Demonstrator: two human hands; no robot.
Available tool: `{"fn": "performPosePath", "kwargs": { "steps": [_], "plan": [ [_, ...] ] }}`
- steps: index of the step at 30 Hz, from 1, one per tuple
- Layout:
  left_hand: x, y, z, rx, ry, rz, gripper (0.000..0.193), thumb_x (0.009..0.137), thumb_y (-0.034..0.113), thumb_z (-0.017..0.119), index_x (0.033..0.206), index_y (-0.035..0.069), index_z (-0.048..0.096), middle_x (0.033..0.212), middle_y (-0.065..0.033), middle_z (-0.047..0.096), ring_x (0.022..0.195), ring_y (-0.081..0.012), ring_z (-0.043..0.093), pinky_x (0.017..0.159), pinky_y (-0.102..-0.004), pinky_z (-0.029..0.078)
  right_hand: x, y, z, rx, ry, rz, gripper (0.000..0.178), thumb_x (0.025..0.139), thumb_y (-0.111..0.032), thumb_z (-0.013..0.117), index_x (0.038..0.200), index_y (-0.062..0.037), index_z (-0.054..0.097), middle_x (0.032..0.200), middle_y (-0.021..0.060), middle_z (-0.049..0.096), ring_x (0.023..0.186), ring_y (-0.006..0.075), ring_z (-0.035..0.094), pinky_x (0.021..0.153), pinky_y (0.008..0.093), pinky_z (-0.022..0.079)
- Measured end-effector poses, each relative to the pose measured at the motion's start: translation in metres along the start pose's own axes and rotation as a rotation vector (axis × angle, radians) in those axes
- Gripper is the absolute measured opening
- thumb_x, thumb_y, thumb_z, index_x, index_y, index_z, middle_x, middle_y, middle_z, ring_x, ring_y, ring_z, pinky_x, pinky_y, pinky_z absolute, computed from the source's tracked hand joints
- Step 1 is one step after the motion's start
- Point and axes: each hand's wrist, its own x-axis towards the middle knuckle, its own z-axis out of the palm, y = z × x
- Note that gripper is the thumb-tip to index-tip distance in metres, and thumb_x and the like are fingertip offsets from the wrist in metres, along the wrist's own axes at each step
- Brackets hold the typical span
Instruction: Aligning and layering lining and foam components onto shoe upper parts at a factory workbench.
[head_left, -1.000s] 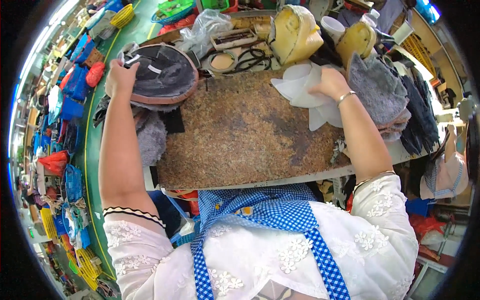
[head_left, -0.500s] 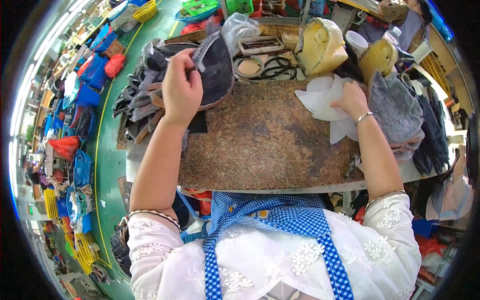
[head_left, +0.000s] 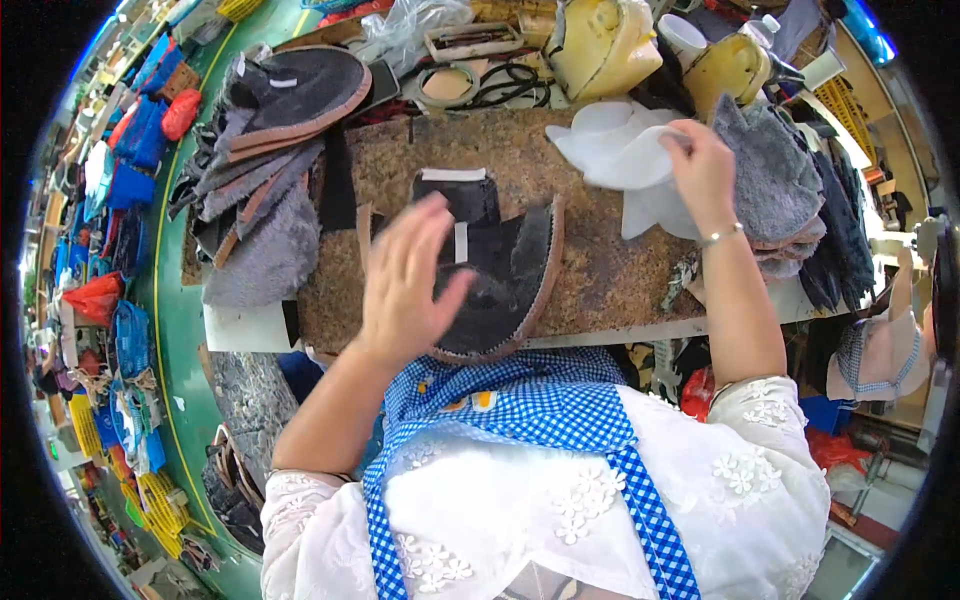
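A dark shoe upper piece [head_left: 500,300] with a stitched brown edge and white strips lies on the worn brown work board, near its front edge. My left hand [head_left: 405,280] is over its left part, fingers stretched and slightly blurred; whether it touches the piece I cannot tell. On the right, my right hand [head_left: 703,178] pinches the edge of a thin white translucent sheet piece [head_left: 655,155]. More such white pieces [head_left: 590,145] lie fanned under and beside it.
Stacked grey fleece-lined pieces [head_left: 270,190] stand at the left, topped by a dark upper [head_left: 300,90]. Grey fleece pieces [head_left: 775,175] pile up at the right. Behind are a tape roll [head_left: 448,86], black cord [head_left: 515,85], a tool tray [head_left: 475,40] and a yellowish block [head_left: 605,45].
My left hand has come from the left stack toward me, and a dark upper now lies on the board. My right hand has raised the edge of a white sheet piece. The view has shifted.
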Motion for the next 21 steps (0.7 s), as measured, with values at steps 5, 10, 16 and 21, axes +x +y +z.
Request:
{"fn": "performPosePath", "kwargs": {
  "steps": [5, 10, 16, 21],
  "plan": [
    [-0.023, 0.025, 0.020, -0.024, -0.205, 0.025, 0.053, 0.070, 0.014, 0.076, 0.117, 0.002, 0.054, 0.123, -0.0156, 0.054, 0.114, -0.0342, 0.052, 0.094, -0.0398, 0.043, -0.019, 0.000, -0.003, 0.325, 0.557, 0.065, 0.014, 0.083, -0.016, 0.069, 0.093, -0.0064, 0.068, 0.085, 0.0091, 0.068, 0.063, 0.0147, 0.062, 0.060, 0.0261, 0.049],
    [-0.010, 0.028, 0.017, -0.396, -0.032, -0.175, 0.038, 0.076, 0.008, 0.072, 0.111, 0.003, 0.058, 0.109, -0.0135, 0.061, 0.099, -0.0268, 0.060, 0.083, -0.0321, 0.048, -0.034, -0.031, -0.016, 0.221, 0.035, -0.106, 0.009, 0.080, -0.012, 0.069, 0.088, -0.0072, 0.067, 0.080, 0.0059, 0.067, 0.066, 0.0157, 0.061, 0.062, 0.0282, 0.049],
    [-0.009, 0.032, 0.006, -0.568, -0.045, -0.252, 0.025, 0.082, 0.002, 0.065, 0.106, 0.003, 0.060, 0.100, -0.0080, 0.063, 0.093, -0.0150, 0.061, 0.078, -0.0262, 0.048, -0.047, -0.044, -0.041, 0.380, -0.304, -0.250, 0.008, 0.079, -0.006, 0.067, 0.087, -0.0060, 0.067, 0.083, 0.0072, 0.067, 0.075, 0.0189, 0.063, 0.070, 0.0285, 0.050],
    [-0.013, 0.028, 0.000, -1.174, 0.064, -0.560, 0.034, 0.087, 0.003, 0.061, 0.120, 0.001, 0.050, 0.113, -0.0067, 0.058, 0.096, -0.0103, 0.057, 0.086, -0.0233, 0.044, -0.061, -0.077, -0.040, 0.326, 0.167, -0.196, 0.010, 0.078, -0.003, 0.066, 0.087, -0.0072, 0.067, 0.087, 0.0092, 0.065, 0.077, 0.0231, 0.063, 0.071, 0.0300, 0.050]
  ]
}}
